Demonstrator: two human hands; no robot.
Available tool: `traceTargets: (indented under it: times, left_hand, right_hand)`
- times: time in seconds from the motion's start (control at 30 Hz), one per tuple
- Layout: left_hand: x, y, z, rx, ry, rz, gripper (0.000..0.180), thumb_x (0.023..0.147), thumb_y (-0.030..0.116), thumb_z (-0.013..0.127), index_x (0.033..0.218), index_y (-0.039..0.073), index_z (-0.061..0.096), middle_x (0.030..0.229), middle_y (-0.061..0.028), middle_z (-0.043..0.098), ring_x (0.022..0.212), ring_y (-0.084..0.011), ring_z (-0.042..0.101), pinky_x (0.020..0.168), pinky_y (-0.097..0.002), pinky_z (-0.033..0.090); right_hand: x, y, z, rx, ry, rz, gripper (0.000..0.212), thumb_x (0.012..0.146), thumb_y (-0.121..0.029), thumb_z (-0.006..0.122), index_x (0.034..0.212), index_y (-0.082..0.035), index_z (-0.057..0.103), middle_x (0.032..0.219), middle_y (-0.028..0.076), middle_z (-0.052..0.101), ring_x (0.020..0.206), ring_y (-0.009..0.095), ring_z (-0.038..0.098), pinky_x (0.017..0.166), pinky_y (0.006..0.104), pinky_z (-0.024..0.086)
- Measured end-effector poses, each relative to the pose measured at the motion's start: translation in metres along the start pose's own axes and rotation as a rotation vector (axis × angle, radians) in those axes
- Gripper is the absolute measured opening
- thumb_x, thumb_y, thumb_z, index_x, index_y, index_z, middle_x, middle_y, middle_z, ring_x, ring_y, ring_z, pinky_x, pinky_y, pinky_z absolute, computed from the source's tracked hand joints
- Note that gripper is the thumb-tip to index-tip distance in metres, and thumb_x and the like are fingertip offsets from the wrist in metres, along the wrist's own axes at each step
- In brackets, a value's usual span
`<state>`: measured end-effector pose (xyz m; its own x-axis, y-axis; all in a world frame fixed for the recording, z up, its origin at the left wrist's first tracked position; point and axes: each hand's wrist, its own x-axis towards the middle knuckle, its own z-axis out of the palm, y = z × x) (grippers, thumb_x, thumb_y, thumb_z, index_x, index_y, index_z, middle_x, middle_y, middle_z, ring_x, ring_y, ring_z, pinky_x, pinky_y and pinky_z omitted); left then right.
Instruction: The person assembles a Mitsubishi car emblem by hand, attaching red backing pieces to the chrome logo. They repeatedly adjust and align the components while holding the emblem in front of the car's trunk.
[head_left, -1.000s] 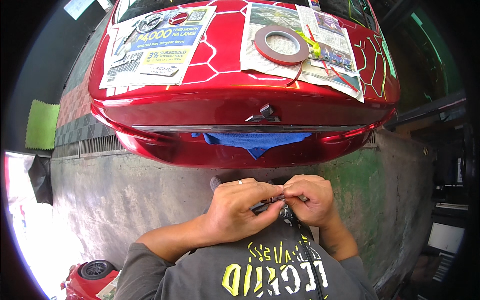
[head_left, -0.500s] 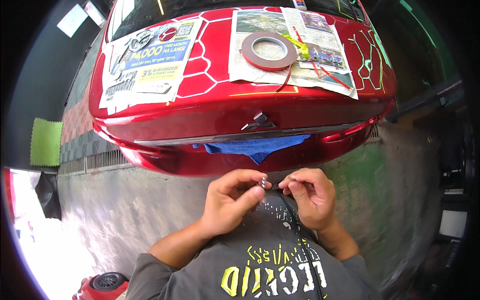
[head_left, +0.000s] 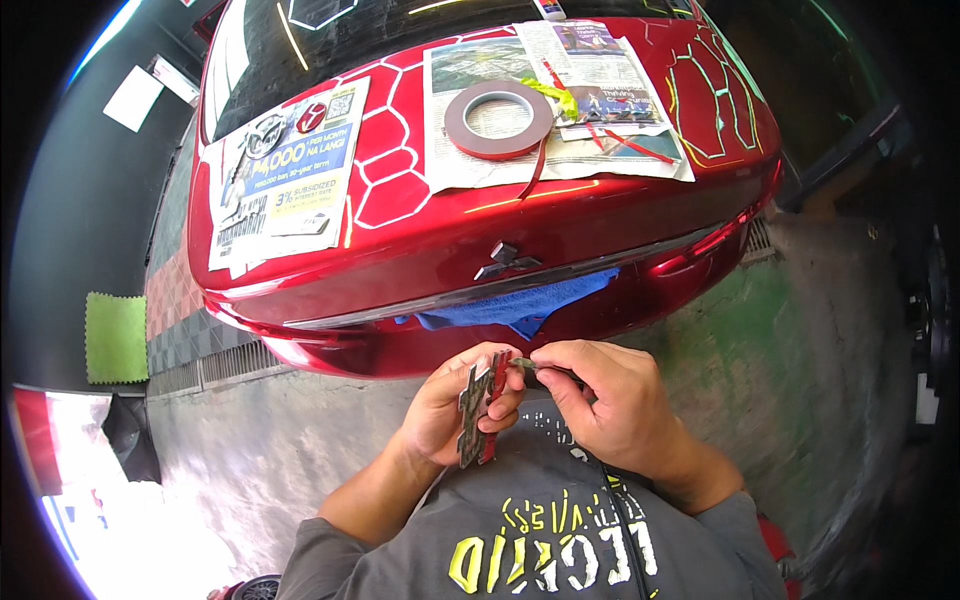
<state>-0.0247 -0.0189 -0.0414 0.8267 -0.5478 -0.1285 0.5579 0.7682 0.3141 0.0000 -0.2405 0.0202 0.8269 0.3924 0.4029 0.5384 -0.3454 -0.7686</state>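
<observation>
The left hand [head_left: 440, 405] grips a dark flat piece [head_left: 470, 420] with red strips [head_left: 501, 372] in front of the shirt [head_left: 400, 550], maybe to keep it steady. The right hand [head_left: 610, 395] pinches a thin bit [head_left: 525, 363] by its top; I can't tell what. Newspaper [head_left: 450, 176] sits under the tape roll [head_left: 457, 122], maybe to guard the red car [head_left: 370, 270]. Unlike half a second ago, the piece's wide side shows.

Wears a dark grey T-shirt [head_left: 530, 468] below the left hand [head_left: 438, 408] and right hand [head_left: 625, 405], with short sleeves [head_left: 735, 530] ending well behind each. Bears yellow and white printed lettering [head_left: 550, 562], larger farther below the hands. Has a thin black cord [head_left: 622, 510] down the front, below the right hand.
</observation>
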Motion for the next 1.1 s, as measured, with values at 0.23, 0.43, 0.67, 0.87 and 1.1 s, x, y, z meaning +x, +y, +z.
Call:
traceTargets:
  times: [0.23,0.43,0.67,0.87,1.1]
  left_hand:
    - [0.002,0.001,0.001,0.002,0.019,0.021,0.040,0.107,0.023,0.057,0.138,-0.002,0.059,0.114,-0.0141,0.070,0.080,-0.0164,0.058,0.061,-0.0262,0.045]
    - [0.005,0.002,-0.002,-0.003,-0.006,0.025,0.048,0.103,0.026,0.059,0.142,-0.003,0.057,0.118,-0.0142,0.069,0.084,-0.0167,0.057,0.066,-0.0278,0.046]
    - [0.006,-0.001,0.002,0.024,0.026,0.084,0.057,0.100,0.031,0.063,0.145,-0.003,0.055,0.118,-0.0147,0.070,0.084,-0.0167,0.057,0.069,-0.0287,0.046]
    - [0.006,-0.001,0.003,0.078,0.013,0.094,0.057,0.098,0.027,0.068,0.145,-0.001,0.055,0.111,-0.0151,0.068,0.085,-0.0169,0.058,0.073,-0.0302,0.049]
    - [0.005,-0.001,0.006,0.104,0.023,0.105,0.056,0.096,0.025,0.071,0.144,-0.001,0.058,0.110,-0.0145,0.068,0.089,-0.0177,0.060,0.075,-0.0311,0.050]
  right_hand:
    - [-0.006,0.002,0.006,0.031,0.029,0.012,0.020,0.091,-0.001,0.075,0.109,-0.002,0.068,0.091,0.015,0.076,0.077,0.031,0.076,0.063,0.0379,0.059]
    - [-0.007,0.005,0.012,0.040,0.040,0.013,0.020,0.090,0.000,0.076,0.108,-0.001,0.069,0.090,0.014,0.076,0.073,0.029,0.076,0.060,0.0361,0.059]
    - [-0.006,0.008,0.015,0.010,0.056,-0.019,0.019,0.090,0.000,0.074,0.108,-0.003,0.069,0.085,0.015,0.074,0.074,0.032,0.076,0.060,0.0395,0.060]
    - [-0.004,0.007,0.016,0.101,0.053,0.032,0.020,0.090,0.001,0.073,0.110,-0.001,0.068,0.086,0.016,0.074,0.076,0.032,0.076,0.062,0.0391,0.061]
    - [-0.004,0.004,0.013,0.088,0.039,0.026,0.020,0.091,0.001,0.073,0.110,-0.001,0.067,0.086,0.016,0.074,0.076,0.032,0.077,0.063,0.0378,0.061]
